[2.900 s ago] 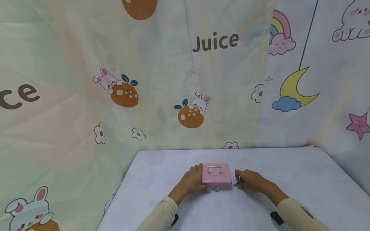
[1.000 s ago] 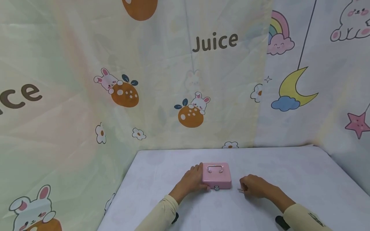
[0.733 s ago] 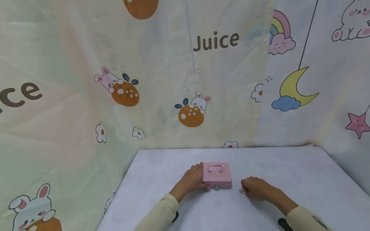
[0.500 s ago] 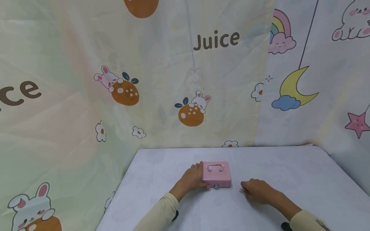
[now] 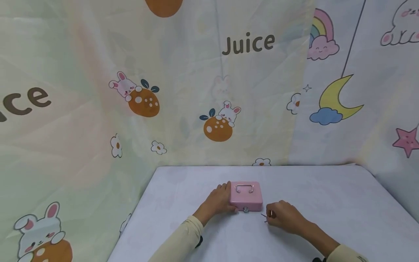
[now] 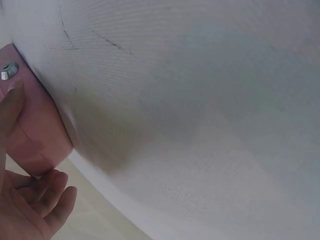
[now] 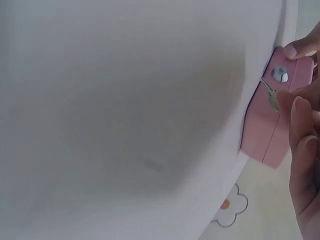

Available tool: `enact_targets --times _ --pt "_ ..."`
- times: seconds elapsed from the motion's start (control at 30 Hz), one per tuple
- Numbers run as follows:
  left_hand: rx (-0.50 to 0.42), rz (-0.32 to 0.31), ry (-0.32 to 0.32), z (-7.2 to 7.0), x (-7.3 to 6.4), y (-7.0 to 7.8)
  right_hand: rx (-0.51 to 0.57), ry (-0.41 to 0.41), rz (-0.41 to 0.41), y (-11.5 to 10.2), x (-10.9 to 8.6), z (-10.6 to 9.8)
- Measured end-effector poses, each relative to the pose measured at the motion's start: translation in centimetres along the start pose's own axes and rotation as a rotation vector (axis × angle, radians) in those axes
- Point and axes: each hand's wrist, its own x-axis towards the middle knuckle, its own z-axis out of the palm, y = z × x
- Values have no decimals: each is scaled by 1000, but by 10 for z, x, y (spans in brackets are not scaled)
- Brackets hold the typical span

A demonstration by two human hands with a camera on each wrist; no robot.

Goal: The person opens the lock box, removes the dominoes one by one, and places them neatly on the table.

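A small pink metal cash box (image 5: 246, 196) with a silver carry handle (image 5: 244, 187) on its lid stands on the white-covered table. Its round silver lock (image 7: 280, 74) sits on the front face. My left hand (image 5: 217, 199) grips the box at its left end, thumb on the front beside the lock and fingers at the side. Just right of the box's front, my right hand (image 5: 284, 216) pinches a small metal key (image 7: 270, 91) between thumb and fingers. The key's tip points towards the lock, apart from it in the head view. A second thin prong shows beneath it; what it is stays unclear.
The white cloth-covered table (image 5: 311, 185) stretches out on both sides of the box. Behind and to the left hang printed curtains (image 5: 183, 72) with cartoon rabbits and oranges. Black bands show at both sleeves.
My right hand first drew away from the box to the right and nearer to me, then came back left with the key towards the lock. My left hand stays on the box.
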Motion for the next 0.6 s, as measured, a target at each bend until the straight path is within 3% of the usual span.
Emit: enact_targets --times 0.13,0.23,0.6 --pt "7 -5 -4 -2 0 1 176 -4 55 -9 7 7" --pt "3 -11 -10 -4 -1 1 244 -1 113 -15 14 13" --pt "-20 -21 -29 -3 1 1 238 72 314 -33 34 38"
